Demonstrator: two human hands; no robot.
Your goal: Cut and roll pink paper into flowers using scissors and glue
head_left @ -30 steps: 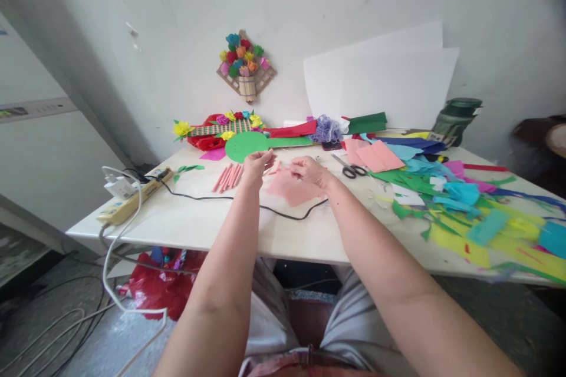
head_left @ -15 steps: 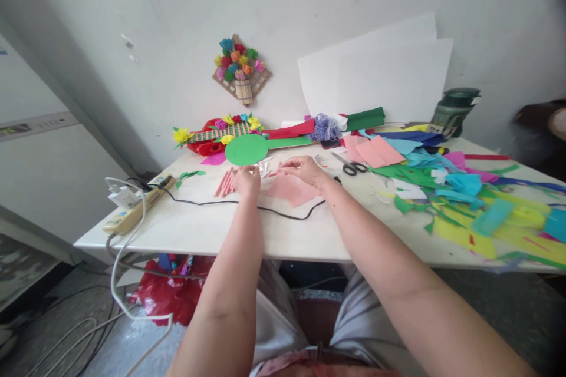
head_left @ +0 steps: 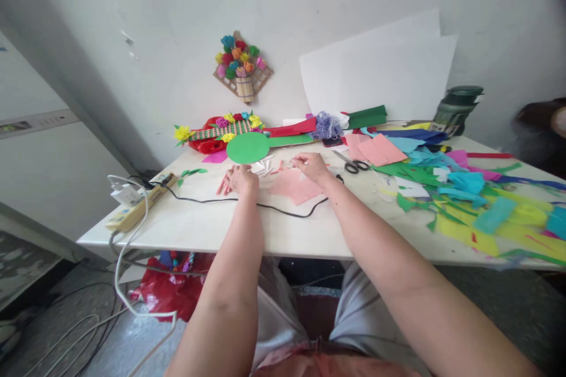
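Observation:
Small pink paper rolls (head_left: 223,184) lie in a bunch at the left of the work area. My left hand (head_left: 243,179) is closed over their right side, fingers curled; anything in its grip is hidden. To the right, my right hand (head_left: 310,166) is closed in a pinch, with something small and whitish at its fingertips, too blurred to name. Below that hand a pink paper sheet (head_left: 294,187) lies flat. White thin rolls (head_left: 264,166) are between the hands, just in front of a green paper disc with a long strip (head_left: 247,148).
Black-handled scissors (head_left: 352,165) and pink paper squares (head_left: 382,150) lie right of my right hand. Colourful paper scraps (head_left: 469,206) cover the table's right side. A black cable (head_left: 287,212) crosses in front from a power strip (head_left: 128,216). A green bottle (head_left: 457,111) stands at back right.
My left hand has shifted slightly left and now covers part of the pink rolls. My right hand has drawn a little to the right, so the hands are farther apart.

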